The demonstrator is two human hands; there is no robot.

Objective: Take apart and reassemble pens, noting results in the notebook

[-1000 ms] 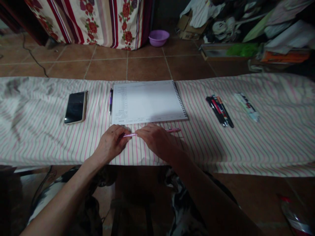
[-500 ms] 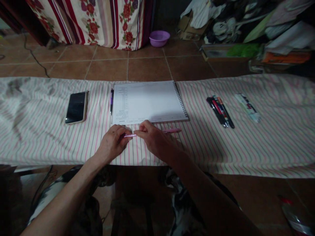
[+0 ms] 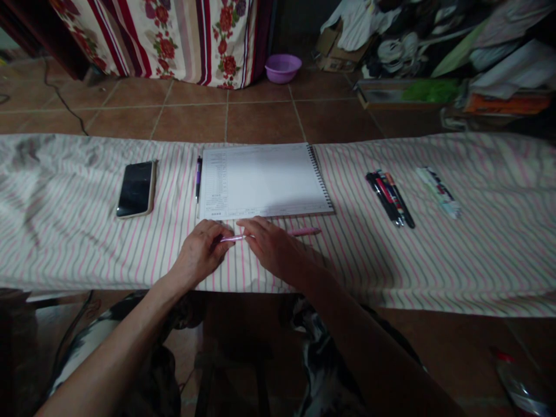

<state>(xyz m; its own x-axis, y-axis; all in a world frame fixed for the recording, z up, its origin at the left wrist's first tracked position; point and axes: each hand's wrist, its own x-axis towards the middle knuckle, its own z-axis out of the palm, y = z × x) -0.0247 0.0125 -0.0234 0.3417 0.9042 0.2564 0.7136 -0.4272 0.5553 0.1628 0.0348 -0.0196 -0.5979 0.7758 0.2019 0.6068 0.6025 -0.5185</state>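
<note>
My left hand (image 3: 202, 250) is closed, pinching one end of a slim pink pen-like rod (image 3: 231, 238) just above the striped cloth. At the rod's other end are the bent fingers of my right hand (image 3: 278, 250), thumb and fingertips closed on it. A pink pen part (image 3: 306, 231) shows beyond my right hand, lying on the cloth; whether it joins the rod is hidden by that hand. Right beyond both hands lies a spiral notepad (image 3: 269, 179) with a printed margin, its coils to the right.
A purple and black pen (image 3: 198, 179) lies along the notepad's left edge. Farther left is a phone (image 3: 136, 189). To the right are several pens (image 3: 391, 198) and a pale packet (image 3: 438, 191). Beyond the cloth, a purple basin (image 3: 283, 68) sits on the tiled floor.
My right hand's fingers have shifted slightly and spread flatter around the pink rod. My left hand has stayed almost still.
</note>
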